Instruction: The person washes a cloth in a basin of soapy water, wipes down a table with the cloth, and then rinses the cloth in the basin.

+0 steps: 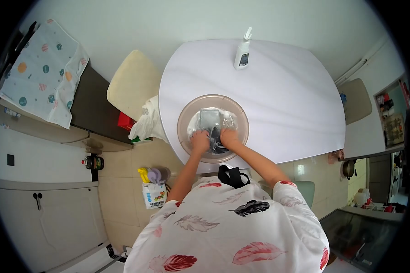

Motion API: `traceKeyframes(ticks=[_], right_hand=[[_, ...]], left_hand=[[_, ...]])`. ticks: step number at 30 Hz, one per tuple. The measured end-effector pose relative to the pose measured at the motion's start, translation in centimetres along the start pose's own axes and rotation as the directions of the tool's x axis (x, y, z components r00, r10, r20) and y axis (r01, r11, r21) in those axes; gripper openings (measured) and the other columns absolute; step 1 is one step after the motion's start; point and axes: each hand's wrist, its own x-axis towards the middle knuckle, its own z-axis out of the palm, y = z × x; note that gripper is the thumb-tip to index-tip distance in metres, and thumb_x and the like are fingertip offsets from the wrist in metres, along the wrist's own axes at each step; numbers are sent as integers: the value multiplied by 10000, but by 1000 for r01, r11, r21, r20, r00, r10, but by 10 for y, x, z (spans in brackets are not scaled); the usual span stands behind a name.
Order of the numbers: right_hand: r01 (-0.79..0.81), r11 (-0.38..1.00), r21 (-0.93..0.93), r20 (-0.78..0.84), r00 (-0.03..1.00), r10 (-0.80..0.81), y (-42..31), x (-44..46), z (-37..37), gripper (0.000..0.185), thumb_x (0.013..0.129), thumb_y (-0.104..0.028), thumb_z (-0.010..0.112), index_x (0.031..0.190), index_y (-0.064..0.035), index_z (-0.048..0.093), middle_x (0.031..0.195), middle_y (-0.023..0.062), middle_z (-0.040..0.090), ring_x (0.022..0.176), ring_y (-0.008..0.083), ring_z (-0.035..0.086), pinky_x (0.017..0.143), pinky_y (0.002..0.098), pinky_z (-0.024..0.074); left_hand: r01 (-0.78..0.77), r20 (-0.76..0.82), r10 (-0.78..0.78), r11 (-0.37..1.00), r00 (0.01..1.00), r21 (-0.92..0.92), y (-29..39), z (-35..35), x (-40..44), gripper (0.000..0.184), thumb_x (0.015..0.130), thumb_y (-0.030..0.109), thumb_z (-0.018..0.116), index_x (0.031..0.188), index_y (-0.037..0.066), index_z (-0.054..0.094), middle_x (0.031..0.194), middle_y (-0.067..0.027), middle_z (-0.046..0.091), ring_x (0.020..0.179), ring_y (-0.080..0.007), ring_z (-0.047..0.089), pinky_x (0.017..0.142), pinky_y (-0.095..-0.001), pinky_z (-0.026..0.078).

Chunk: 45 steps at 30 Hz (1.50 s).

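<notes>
A beige round basin (183, 119) holds water with white suds. In it lies a wet dark cloth-like item (217, 141) with lighter grey markings; its exact kind is hard to make out. Behind that item a grey, flat rectangular piece (209, 118) shows in the suds. My left hand (200, 140) is down in the basin, fingers curled at the dark item's left side. On its right side, my right hand (229, 137) is closed on the same item. The fingertips of both hands are partly hidden by suds and the item.
The basin stands near the front left of a white table (287, 100). A white spray bottle (243, 53) is at the table's back. Chairs (134, 84) flank it, one with white cloth (151, 120). A white printed bag (154, 196) is on the floor at left.
</notes>
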Motion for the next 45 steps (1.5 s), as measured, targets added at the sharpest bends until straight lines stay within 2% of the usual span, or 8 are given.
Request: traceKeyframes(ticks=[5,12,14,18,21,31,38,45], right_hand=[[59,965,256,141,985,-97,2,-6,-11,225,806,-145,476,954,-6,574,927,163,637,869,324,627,745,441,478],[68,977,203,132,987,-96,-13,-13,-17,227,767,-149,523,954,-30,570,905,152,643,859,303,633,731,442,479],[-102,995,18,190,977,97,-12,-8,-28,294,770,-148,516,1025,-2,509,907,198,626,896,341,613,714,451,486],[0,996,95,167,986,-16,-8,-17,-27,299,743,-126,529,1007,14,540,910,213,620,865,357,614,707,474,483],[22,961,277,193,978,-78,10,-5,-22,271,714,-105,555,958,10,584,895,210,620,852,373,606,724,461,484],[82,679,730,-240,960,143,51,-22,-139,123,766,-76,550,857,7,552,772,224,591,752,372,580,668,415,452],[200,500,842,-315,936,157,46,-55,-220,123,787,-92,591,864,-5,551,702,136,591,646,230,560,630,309,436],[361,391,847,-456,870,186,42,-79,-262,124,820,-128,578,869,-18,546,648,53,533,573,105,439,534,253,370]], left_hand=[[-81,144,112,975,983,-205,-21,13,13,227,674,104,622,898,121,592,920,-102,573,990,-342,495,810,-457,415],[43,-277,-46,999,960,-18,-3,6,6,181,682,50,569,859,84,588,956,-200,519,905,-406,517,769,-451,439],[-112,117,120,991,986,-73,-13,-1,8,170,689,38,563,851,85,584,959,-190,520,886,-403,526,767,-459,437],[-142,130,159,982,979,-127,-13,-3,4,160,691,58,584,848,86,589,920,-189,552,856,-387,550,760,-455,445],[5,-215,-32,992,976,-127,-2,3,4,155,716,104,596,870,81,604,872,-198,588,839,-365,572,747,-436,455],[69,-313,-217,903,925,-424,10,-84,9,304,866,231,500,986,-38,570,867,-264,586,834,-440,545,724,-449,430],[-151,-406,-112,815,907,-560,38,-155,-2,227,883,196,519,975,-5,572,638,-28,497,595,-74,400,546,-231,361],[-219,-327,-43,661,944,-718,63,-204,-19,209,861,187,557,940,-5,585,663,-79,539,601,-113,456,573,-246,393]])
